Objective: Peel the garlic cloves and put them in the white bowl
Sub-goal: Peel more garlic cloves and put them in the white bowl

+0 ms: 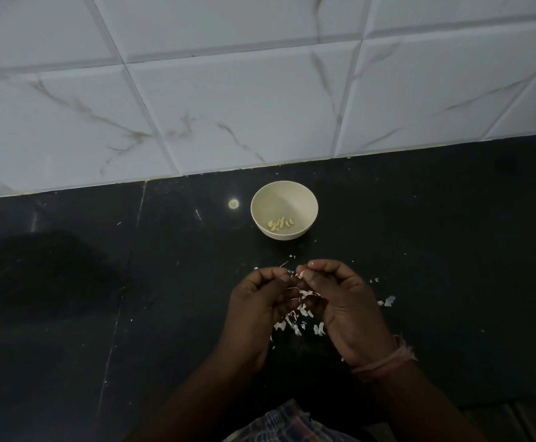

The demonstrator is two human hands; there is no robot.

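A white bowl (284, 191) stands on the black counter near the tiled wall, with several peeled yellowish garlic cloves (280, 223) in its bottom. In front of it, my left hand (257, 301) and my right hand (340, 298) are held close together above the counter. Both have curled fingers and pinch a small garlic clove (299, 275) between their fingertips; only a pale sliver of it shows. A thin strand of skin sticks up from the left fingers. White garlic skins (295, 320) lie scattered on the counter under and between the hands.
The black stone counter (101, 298) runs to a white marble-look tiled wall (228, 106) at the back. More skin flakes (389, 301) lie right of my right hand. A pinkish thread band is on my right wrist. Checked cloth shows at the bottom edge.
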